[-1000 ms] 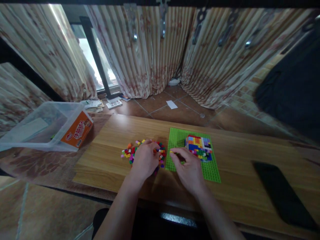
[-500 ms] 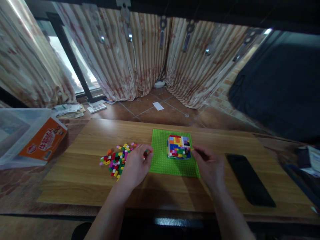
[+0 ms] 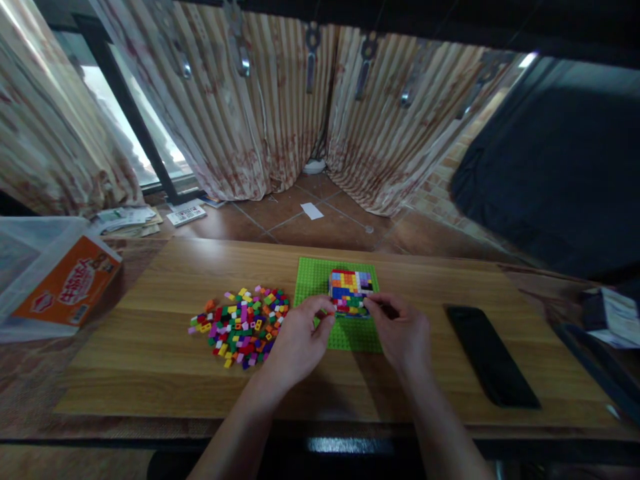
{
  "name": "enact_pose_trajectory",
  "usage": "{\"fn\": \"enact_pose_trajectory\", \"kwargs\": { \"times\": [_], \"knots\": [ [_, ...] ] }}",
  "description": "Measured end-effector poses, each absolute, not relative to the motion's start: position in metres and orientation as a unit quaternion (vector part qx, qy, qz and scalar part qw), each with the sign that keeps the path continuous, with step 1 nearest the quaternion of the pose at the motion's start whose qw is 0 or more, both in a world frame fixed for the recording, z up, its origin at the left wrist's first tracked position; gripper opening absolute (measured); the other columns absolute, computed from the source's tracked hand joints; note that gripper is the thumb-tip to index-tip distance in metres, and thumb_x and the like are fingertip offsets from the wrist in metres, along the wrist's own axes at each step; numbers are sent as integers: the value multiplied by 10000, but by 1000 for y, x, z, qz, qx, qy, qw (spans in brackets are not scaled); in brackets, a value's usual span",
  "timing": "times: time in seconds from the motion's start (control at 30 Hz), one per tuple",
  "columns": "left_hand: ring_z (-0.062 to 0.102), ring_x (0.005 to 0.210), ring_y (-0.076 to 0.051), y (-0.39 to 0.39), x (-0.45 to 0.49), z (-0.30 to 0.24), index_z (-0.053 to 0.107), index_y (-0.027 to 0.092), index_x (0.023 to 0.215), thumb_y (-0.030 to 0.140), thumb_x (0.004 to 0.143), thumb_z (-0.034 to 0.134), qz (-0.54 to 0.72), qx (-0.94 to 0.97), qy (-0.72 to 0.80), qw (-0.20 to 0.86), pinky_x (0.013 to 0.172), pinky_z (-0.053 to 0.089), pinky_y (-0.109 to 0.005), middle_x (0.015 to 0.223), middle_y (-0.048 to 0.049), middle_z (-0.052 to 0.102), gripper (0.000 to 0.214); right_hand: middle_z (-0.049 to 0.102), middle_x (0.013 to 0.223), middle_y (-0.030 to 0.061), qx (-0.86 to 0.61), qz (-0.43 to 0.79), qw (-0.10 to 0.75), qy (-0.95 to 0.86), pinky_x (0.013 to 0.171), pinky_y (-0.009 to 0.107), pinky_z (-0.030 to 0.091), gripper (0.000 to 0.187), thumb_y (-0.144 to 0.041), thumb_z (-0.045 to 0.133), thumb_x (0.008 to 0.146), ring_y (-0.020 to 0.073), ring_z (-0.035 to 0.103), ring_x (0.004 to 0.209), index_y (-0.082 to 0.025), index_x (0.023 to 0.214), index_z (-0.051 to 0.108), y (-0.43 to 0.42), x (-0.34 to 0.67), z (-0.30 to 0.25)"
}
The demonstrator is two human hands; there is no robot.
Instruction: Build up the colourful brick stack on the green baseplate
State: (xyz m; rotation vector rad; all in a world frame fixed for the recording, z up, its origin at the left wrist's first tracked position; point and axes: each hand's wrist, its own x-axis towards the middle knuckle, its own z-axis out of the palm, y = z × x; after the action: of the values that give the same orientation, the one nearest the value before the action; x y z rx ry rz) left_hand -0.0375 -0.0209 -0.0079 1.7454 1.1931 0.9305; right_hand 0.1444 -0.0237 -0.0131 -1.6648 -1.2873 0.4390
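Observation:
A multicoloured block of small bricks (image 3: 350, 291) stands on a green baseplate (image 3: 312, 281) in the middle of a wooden board. My left hand (image 3: 300, 340) lies over the plate's near left part, its thumb and forefinger pinched at the block's lower left corner; what they hold is too small to see. My right hand (image 3: 400, 333) is at the block's lower right corner, fingers curled and pinched against it. A pile of loose coloured bricks (image 3: 240, 325) lies on the board, left of the plate and apart from both hands.
A black phone (image 3: 487, 353) lies flat on the board to the right. At the far left stands a clear plastic box (image 3: 30, 267) with an orange label. Papers lie on the tiled floor beyond, before striped curtains. Dark fabric fills the upper right.
My left hand has left the loose pile and come right onto the plate at the block. My right hand has drawn in to the block's right corner.

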Motion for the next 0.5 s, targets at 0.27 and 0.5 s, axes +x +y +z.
{"fn": "enact_pose_trajectory", "kwargs": {
  "times": [0.27, 0.5],
  "knots": [
    [628, 877, -175, -21, -38, -9, 624, 200, 881, 157, 891, 506, 364, 693, 474, 404, 744, 469, -280, 987, -42, 695, 126, 767, 795, 65, -689, 192, 472, -515, 650, 313, 513, 255, -430, 669, 801, 209, 686, 688, -197, 846, 762, -25, 148, -14],
    [628, 869, -172, -21, -37, -10, 612, 192, 868, 146, 890, 513, 365, 695, 473, 400, 771, 476, -289, 982, -47, 695, 111, 734, 772, 77, -715, 219, 499, -438, 605, 309, 484, 415, -557, 690, 757, 202, 642, 657, -155, 857, 729, -18, 154, -22]
  ]
}}
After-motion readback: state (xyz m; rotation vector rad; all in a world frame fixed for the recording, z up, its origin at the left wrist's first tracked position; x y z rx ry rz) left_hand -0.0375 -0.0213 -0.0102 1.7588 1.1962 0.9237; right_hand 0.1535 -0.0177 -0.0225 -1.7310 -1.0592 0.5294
